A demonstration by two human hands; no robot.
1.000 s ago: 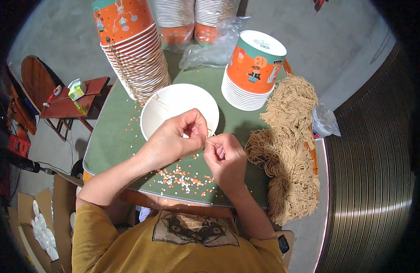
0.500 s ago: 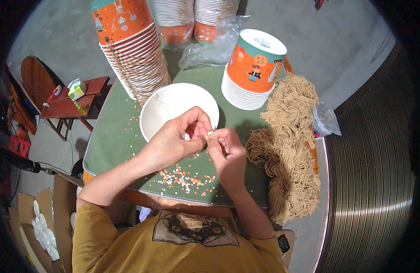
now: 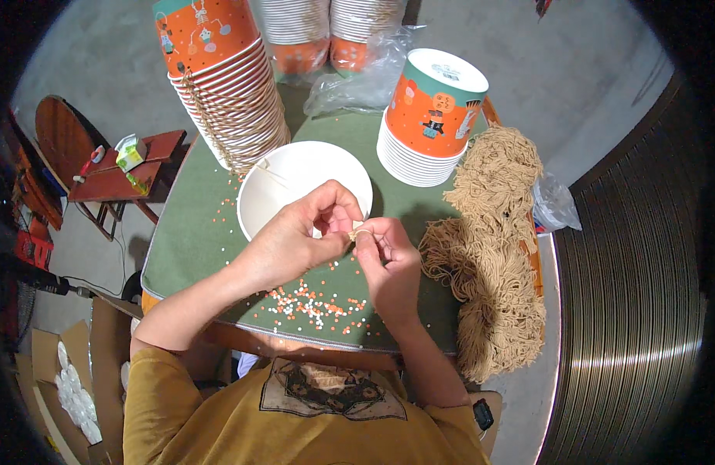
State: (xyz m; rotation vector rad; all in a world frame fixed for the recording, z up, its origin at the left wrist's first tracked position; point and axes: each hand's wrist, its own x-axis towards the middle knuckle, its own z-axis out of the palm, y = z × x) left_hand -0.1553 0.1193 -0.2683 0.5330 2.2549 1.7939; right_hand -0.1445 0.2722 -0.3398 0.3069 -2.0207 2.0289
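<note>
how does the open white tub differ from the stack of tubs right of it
The white tub shows its open inside; the stack shows a closed base on top. The white tub has tan cord at its rim; the stack shows none. Both are on the green cloth.

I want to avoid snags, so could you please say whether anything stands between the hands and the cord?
Nothing visible does: the left hand and right hand pinch the cord by the open bucket, though part of it is hidden.

Bowl [image 3: 344, 174] on tablecloth [image 3: 191, 252], cup stack [image 3: 230, 97] behind at left, cord heap [image 3: 501, 267] at right.
</note>
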